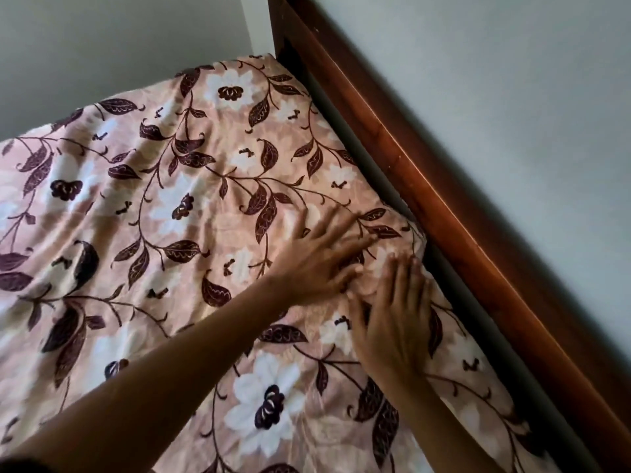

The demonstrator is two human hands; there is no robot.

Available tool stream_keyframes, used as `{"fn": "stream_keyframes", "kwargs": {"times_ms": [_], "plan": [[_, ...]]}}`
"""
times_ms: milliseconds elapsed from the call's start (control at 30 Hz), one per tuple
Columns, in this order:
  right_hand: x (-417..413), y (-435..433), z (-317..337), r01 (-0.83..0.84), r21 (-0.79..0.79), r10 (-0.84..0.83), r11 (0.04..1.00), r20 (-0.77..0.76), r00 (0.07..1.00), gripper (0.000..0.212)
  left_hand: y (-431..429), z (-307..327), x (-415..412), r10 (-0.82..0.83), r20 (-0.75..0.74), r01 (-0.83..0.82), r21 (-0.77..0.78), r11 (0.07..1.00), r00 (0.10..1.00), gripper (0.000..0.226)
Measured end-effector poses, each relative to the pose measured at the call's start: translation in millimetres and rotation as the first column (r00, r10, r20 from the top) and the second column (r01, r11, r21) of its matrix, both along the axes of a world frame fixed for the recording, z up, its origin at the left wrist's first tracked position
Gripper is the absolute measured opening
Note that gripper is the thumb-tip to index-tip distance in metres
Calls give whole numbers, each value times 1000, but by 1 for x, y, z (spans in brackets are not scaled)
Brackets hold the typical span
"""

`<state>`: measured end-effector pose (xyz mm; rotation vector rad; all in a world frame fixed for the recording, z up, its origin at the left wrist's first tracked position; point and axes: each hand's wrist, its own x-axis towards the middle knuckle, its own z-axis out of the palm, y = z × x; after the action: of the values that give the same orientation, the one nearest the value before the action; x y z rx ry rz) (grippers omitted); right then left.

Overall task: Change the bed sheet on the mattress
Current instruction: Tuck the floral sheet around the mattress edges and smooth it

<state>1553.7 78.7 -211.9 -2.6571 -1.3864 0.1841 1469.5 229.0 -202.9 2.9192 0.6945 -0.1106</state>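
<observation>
A pink bed sheet [191, 213] printed with white flowers and dark brown leaves covers the mattress and lies in soft wrinkles. My left hand [324, 261] lies flat on the sheet near the mattress edge, fingers spread and straight, pointing toward the wooden frame. My right hand [396, 312] presses flat on the sheet just beside it, fingers straight and pointing up along the edge. Both hands touch the cloth where it curves down into the gap by the frame. The mattress itself is hidden under the sheet.
A dark reddish wooden bed board [444, 186] runs diagonally along the right side of the mattress, with a narrow dark gap [457, 285] between them. Pale grey walls [512, 80] stand behind the board and at the bed's far side.
</observation>
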Motion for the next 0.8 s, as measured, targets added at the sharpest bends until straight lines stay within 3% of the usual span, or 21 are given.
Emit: {"fn": "stream_keyframes", "kwargs": {"times_ms": [100,267,467,800], "plan": [[-3,-7,1,38,-38,-37,999,17,999,85,12,-8,7,121,21,-121,29,992,992,65],[2,-90,-3,152,-84,-147,985,60,987,90,13,-9,26,318,-35,-316,44,948,948,74],[-4,-181,-4,266,-129,-259,955,73,963,84,-109,-5,27,-85,7,85,-15,996,996,68],[-31,-324,0,366,-80,-367,927,-2,930,79,-254,-2,10,-95,-48,94,-31,995,994,69]]}}
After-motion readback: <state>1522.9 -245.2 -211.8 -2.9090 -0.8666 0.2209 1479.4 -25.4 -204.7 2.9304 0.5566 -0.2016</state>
